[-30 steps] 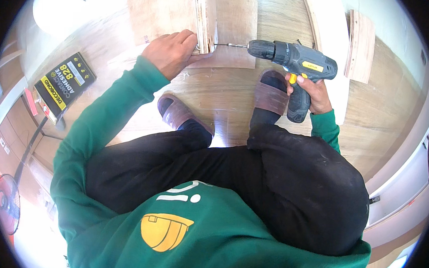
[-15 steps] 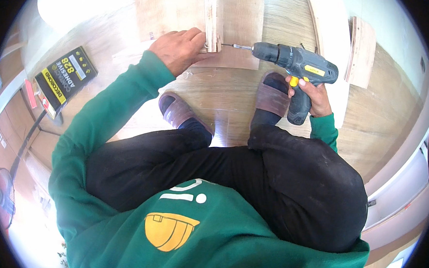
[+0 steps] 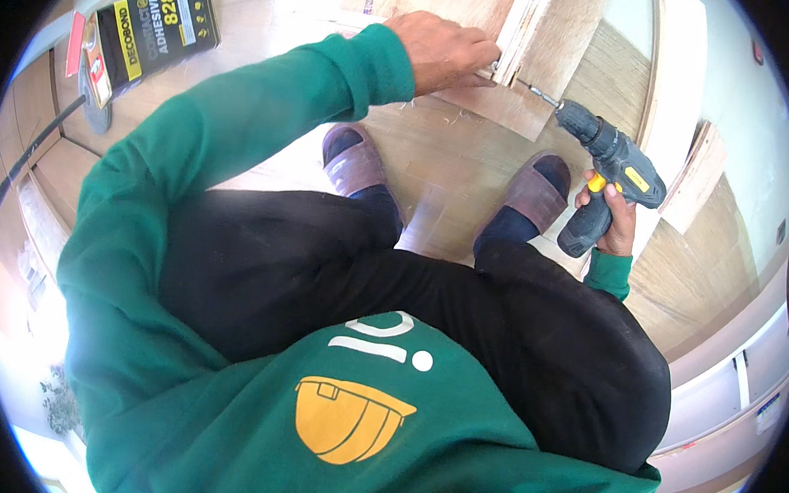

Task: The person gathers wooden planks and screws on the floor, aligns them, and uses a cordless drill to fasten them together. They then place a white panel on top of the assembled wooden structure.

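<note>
My right hand [image 3: 621, 218] is wrapped round the handle of a dark grey cordless drill [image 3: 629, 165] with a yellow trigger, a finger at that trigger. Its long thin bit [image 3: 536, 92] points at the near end of an upright plywood strip [image 3: 524, 26], with the tip at or very close to the wood. On the strip's left side, my left hand [image 3: 445, 54] grips that same end, fingers bent and pressed on the edge. A flat plywood panel [image 3: 546, 80] lies beneath the strip. Whether the bit has entered the wood I cannot tell.
My slippered feet [image 3: 360, 163] stand on the wood-look floor [image 3: 435, 159] between the panel and my knees. A black and yellow adhesive tin [image 3: 160, 33] is at the far left. Beyond the drill lie a long pale board [image 3: 675, 83] and a short plywood piece [image 3: 694, 177].
The view has turned, so the wood, hands and drill appear farther right and tilted. Both hands keep their hold, and the bit still points at the strip's end.
</note>
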The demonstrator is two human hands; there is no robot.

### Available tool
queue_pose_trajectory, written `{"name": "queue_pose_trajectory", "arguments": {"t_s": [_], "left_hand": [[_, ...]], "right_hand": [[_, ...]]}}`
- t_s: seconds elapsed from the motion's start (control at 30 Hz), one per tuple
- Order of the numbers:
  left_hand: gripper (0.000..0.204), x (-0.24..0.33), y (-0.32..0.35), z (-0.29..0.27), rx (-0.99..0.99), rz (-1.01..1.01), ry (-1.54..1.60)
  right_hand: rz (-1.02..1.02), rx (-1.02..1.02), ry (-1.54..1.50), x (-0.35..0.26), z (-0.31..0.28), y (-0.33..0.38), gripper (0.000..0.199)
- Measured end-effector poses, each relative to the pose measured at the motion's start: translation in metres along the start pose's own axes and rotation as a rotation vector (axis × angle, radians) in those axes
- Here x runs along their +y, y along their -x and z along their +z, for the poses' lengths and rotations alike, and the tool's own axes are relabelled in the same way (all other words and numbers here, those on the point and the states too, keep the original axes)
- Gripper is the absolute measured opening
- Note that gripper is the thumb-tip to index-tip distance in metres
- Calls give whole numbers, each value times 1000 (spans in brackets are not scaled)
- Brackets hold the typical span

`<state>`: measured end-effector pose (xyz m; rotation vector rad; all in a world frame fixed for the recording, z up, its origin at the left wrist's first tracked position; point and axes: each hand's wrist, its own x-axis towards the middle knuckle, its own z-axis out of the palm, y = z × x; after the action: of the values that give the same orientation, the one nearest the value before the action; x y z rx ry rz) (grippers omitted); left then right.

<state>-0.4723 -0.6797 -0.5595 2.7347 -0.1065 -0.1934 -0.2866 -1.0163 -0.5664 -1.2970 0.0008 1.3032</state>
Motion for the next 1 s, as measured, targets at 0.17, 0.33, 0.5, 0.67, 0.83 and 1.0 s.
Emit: {"name": "queue_pose_trajectory", "arguments": {"t_s": [0.17, 0.33, 0.5, 0.67, 0.83, 1.0], "left_hand": [[27, 3, 1, -5, -38, -41, -23], [31, 0, 3, 7, -15, -65, -86], [37, -2, 1, 3, -83, -83, -5], [32, -5, -2, 3, -57, -62, 90], [27, -5, -2, 5, -18, -47, 104], [27, -4, 5, 3, -35, -68, 35]], "right_hand": [[5, -11, 38, 1, -2, -2, 46], [11, -37, 72, -5, 2, -1, 45], [7, -35, 78, -3, 2, 1, 46], [11, -54, 84, -4, 3, 2, 46], [1, -85, 131, -7, -2, 1, 43], [12, -113, 134, -1, -3, -8, 43]]}}
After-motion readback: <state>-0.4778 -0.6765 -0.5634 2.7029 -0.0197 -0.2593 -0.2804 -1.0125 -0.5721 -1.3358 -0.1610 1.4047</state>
